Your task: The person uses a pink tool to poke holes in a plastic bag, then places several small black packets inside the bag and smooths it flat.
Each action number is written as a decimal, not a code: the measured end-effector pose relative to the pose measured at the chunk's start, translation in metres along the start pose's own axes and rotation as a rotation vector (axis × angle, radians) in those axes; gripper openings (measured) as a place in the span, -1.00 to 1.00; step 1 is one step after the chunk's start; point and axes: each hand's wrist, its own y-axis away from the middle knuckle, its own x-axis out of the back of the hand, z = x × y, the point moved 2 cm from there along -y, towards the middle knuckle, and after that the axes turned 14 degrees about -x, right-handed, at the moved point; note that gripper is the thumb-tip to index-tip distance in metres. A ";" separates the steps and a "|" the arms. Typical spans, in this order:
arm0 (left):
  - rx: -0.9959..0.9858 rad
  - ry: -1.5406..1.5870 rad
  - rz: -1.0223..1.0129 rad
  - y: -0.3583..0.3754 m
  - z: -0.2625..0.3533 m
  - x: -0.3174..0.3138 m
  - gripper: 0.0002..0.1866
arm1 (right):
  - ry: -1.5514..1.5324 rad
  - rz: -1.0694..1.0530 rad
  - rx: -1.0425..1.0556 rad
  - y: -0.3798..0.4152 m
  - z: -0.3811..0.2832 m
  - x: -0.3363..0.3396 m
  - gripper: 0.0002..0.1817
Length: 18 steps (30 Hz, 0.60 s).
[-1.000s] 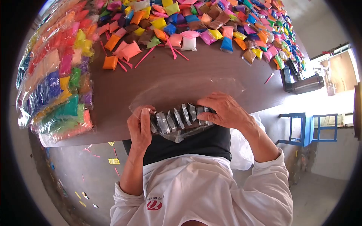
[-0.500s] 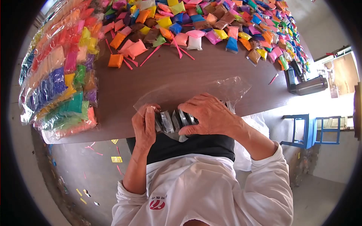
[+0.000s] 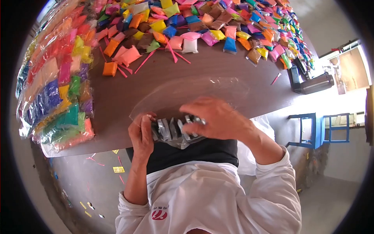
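Observation:
A clear plastic bag [image 3: 171, 93] lies along the table's near edge, with a row of small silver-grey packets [image 3: 165, 130] standing side by side in it. At the row's left end, my left hand [image 3: 142, 134] is closed on the bag's edge, thumb on top and fingers curled beneath. My right hand [image 3: 214, 119], slightly blurred, hovers at the other end of the row. Its thumb and fingers are apart, with packet edges showing between them. The palm hides that end of the bag.
Stacked bags of coloured packets [image 3: 48, 95] stand on the left of the brown table [image 3: 117, 93]. A heap of loose colourful packets [image 3: 191, 46] covers its far side, with pink sticks [image 3: 145, 61] beside it. A thermos [image 3: 317, 83] lies at right, near a blue stool [image 3: 313, 130].
My right hand has loosened from the packets, its fingers lifting and spreading. My left hand keeps its hold on the bag. The whole view has shifted slightly.

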 end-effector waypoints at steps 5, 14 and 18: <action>-0.016 -0.014 -0.002 0.000 -0.001 -0.002 -0.61 | -0.229 0.028 -0.270 0.021 0.028 0.049 -0.54; -0.063 0.017 0.029 -0.003 0.001 -0.003 -0.64 | -0.017 -0.013 -0.110 0.034 0.054 0.015 -0.51; -0.025 0.070 0.043 0.002 -0.005 -0.002 -0.64 | -0.054 -0.057 -0.144 0.033 0.055 0.024 -0.49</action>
